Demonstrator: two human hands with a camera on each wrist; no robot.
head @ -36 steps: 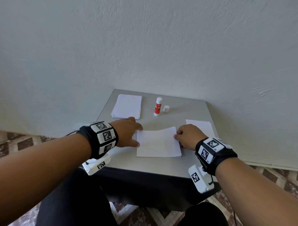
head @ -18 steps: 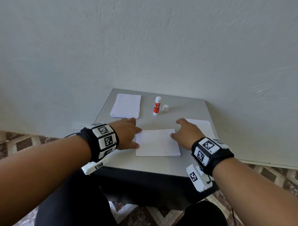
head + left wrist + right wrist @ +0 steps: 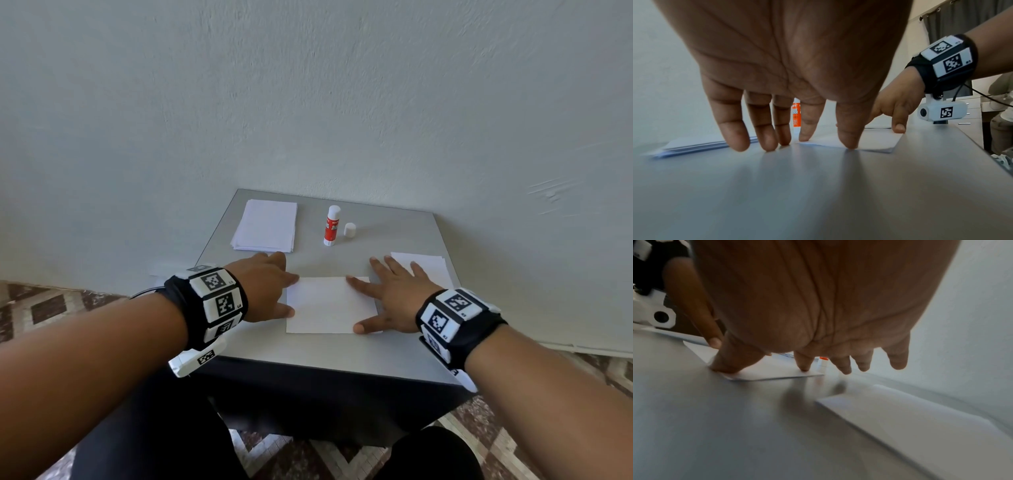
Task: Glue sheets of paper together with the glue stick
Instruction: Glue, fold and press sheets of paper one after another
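Both hands spread flat: left hand (image 3: 265, 286) at the sheet's (image 3: 327, 305) left edge, right hand (image 3: 390, 296) pressing its right. Glue stick (image 3: 331, 226) upright behind, uncapped

Table (image 3: 342, 353) against the wall (image 3: 308, 102). Paper stack (image 3: 265, 226) at far left. Glue stick (image 3: 331, 226) upright at far centre, its cap (image 3: 349, 230) just beside it on the right. Sheet (image 3: 329, 305) at near centre; left hand (image 3: 265, 284) on its left edge, right hand (image 3: 390, 294) on its right. Second sheet (image 3: 428, 265) behind the right hand, at the right edge.
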